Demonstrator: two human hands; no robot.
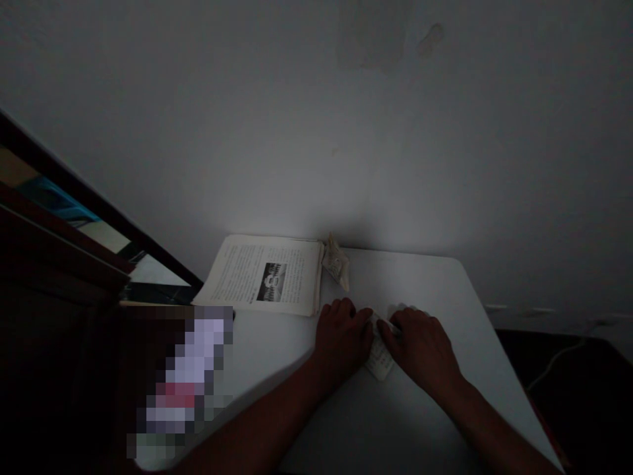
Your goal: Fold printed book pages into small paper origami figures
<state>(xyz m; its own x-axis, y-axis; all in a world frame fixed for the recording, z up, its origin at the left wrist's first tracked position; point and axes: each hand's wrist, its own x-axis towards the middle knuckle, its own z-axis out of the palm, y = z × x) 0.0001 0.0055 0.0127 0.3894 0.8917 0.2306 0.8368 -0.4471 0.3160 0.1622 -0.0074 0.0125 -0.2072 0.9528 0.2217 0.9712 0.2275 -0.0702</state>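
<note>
A small folded piece of printed paper (pixel 380 361) lies low over the white table, between my two hands. My left hand (pixel 345 335) grips its left edge, with the fingers curled and the thumb against the paper. From the other side, my right hand (pixel 419 343) pinches the upper right edge between thumb and fingers. Parts of the paper are hidden under the fingers. Just beyond my left hand, a folded paper shape (pixel 336 262) with printed text stands by the stack of pages.
A stack of printed pages (pixel 270 274) with a dark picture lies at the table's back left. The white table (pixel 420 274) meets a grey wall (pixel 297 132). A blurred-out patch (pixel 185 379) covers something at the left edge. A pale cable (pixel 554 363) runs at the right.
</note>
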